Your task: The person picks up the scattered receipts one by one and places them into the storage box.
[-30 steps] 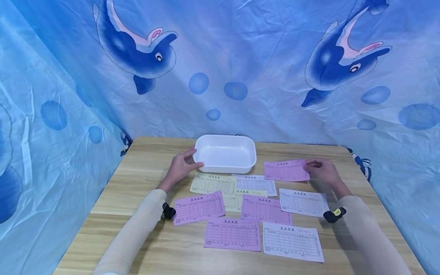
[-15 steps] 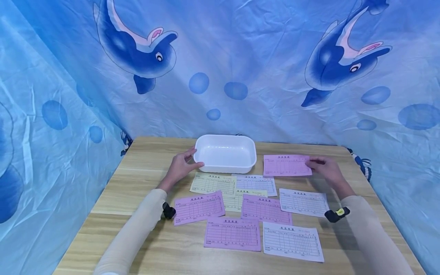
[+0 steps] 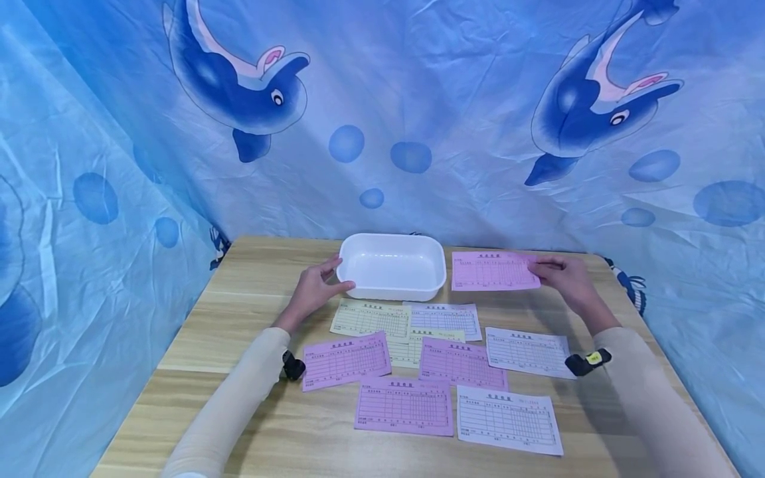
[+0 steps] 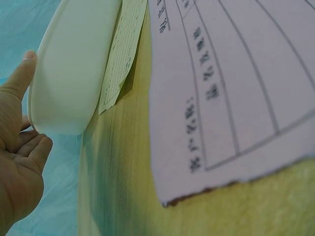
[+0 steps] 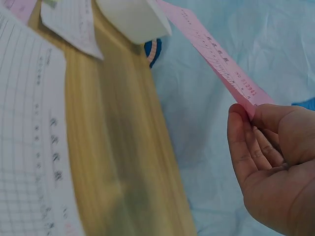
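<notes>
My right hand pinches a pink receipt slip by its right end, between thumb and fingers. In the right wrist view the slip stretches away from the fingertips, raised above the wooden table. It hangs just right of a white plastic basin, which has nothing in it. My left hand grips the basin's left end, thumb toward the front corner. The left wrist view shows the thumb and curled fingers at the basin's rim.
Yellow slips, white slips and more pink slips lie spread in front of the basin, some overlapping. A white slip lies below the right hand. A blue dolphin-print curtain surrounds the table's back and sides.
The right hand has raised the pink slip off the table and carried it back and slightly left, closer to the basin. The left hand has stayed at the basin.
</notes>
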Demonstrator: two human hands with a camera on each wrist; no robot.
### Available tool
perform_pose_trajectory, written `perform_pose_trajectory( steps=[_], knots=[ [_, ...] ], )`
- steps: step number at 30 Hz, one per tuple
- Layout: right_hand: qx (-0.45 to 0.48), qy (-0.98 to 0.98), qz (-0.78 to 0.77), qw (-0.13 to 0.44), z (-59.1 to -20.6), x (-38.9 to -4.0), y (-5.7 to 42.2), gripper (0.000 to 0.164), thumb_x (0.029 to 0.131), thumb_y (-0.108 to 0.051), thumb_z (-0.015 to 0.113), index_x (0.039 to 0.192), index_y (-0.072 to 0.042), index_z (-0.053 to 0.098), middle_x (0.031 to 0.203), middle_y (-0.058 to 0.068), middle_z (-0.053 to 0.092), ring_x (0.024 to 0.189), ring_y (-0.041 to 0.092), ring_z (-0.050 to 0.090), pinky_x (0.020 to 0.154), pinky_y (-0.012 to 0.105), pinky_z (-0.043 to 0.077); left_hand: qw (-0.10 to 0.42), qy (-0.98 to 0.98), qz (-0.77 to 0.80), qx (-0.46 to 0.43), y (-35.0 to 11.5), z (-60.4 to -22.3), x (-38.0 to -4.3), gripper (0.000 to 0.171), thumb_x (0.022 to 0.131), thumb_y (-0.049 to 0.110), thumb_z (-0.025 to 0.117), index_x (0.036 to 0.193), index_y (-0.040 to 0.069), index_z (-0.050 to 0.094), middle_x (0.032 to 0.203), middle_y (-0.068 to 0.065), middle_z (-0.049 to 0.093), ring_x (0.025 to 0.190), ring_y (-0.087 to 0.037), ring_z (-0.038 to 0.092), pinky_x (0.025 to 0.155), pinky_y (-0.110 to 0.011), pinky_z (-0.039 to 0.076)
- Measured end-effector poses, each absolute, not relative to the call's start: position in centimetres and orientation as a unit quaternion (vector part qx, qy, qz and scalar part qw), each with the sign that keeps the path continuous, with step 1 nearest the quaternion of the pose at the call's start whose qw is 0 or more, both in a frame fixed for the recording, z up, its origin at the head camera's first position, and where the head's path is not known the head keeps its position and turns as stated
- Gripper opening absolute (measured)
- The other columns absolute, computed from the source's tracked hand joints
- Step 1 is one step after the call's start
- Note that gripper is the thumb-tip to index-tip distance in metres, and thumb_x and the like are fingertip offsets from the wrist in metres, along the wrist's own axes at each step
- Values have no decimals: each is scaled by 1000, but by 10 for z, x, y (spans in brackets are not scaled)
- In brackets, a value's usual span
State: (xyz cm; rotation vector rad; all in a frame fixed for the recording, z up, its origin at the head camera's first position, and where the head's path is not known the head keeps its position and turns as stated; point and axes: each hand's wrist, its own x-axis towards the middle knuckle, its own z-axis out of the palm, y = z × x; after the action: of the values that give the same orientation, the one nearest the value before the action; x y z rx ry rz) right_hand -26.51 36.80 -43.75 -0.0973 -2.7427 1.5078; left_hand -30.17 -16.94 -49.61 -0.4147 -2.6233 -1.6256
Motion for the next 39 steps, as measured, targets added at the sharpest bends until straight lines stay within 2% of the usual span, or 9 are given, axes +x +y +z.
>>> perform_pose_trajectory(
  steps=[8, 21, 30, 33, 39],
  knots=[
    [-49, -866, 497, 23, -421, -273, 347, 59, 99, -42, 67, 140, -1, 59, 135, 22, 63, 99, 4, 67, 88, 23, 62, 16, -842, -521, -136, -169, -496, -302, 85, 82, 37, 87, 147, -2, 49, 161, -15, 39, 143, -30, 46, 113, -31, 47],
    [-58, -822, 562, 68, -408, -286, 296, 45, 97, -30, 73, 129, 2, 66, 116, 10, 69, 92, 4, 68, 82, 18, 62, 12, -847, -515, -132, -170, -497, -304, 89, 81, 46, 86, 148, 0, 49, 161, -13, 38, 142, -30, 48, 113, -34, 48],
    [-34, -785, 615, 65, -409, -300, 264, 41, 95, -20, 75, 126, 6, 66, 101, 1, 73, 89, 6, 72, 81, 20, 63, 14, -847, -514, -136, -170, -497, -304, 86, 82, 41, 86, 147, -1, 49, 161, -13, 39, 143, -28, 46, 113, -33, 47],
    [-35, -778, 625, 56, -409, -305, 253, 40, 95, -19, 76, 125, 5, 67, 102, 3, 74, 89, 7, 73, 82, 23, 64, 14, -848, -511, -137, -171, -495, -304, 86, 82, 40, 86, 147, -1, 49, 161, -14, 39, 143, -29, 47, 113, -33, 47],
    [-38, -764, 643, 43, -412, -316, 230, 38, 94, -19, 77, 124, 3, 69, 112, 15, 74, 89, 11, 74, 82, 26, 64, 5, -851, -509, -132, -170, -490, -302, 85, 82, 38, 87, 148, -1, 48, 161, -15, 38, 142, -32, 47, 114, -35, 47]
  ],
)
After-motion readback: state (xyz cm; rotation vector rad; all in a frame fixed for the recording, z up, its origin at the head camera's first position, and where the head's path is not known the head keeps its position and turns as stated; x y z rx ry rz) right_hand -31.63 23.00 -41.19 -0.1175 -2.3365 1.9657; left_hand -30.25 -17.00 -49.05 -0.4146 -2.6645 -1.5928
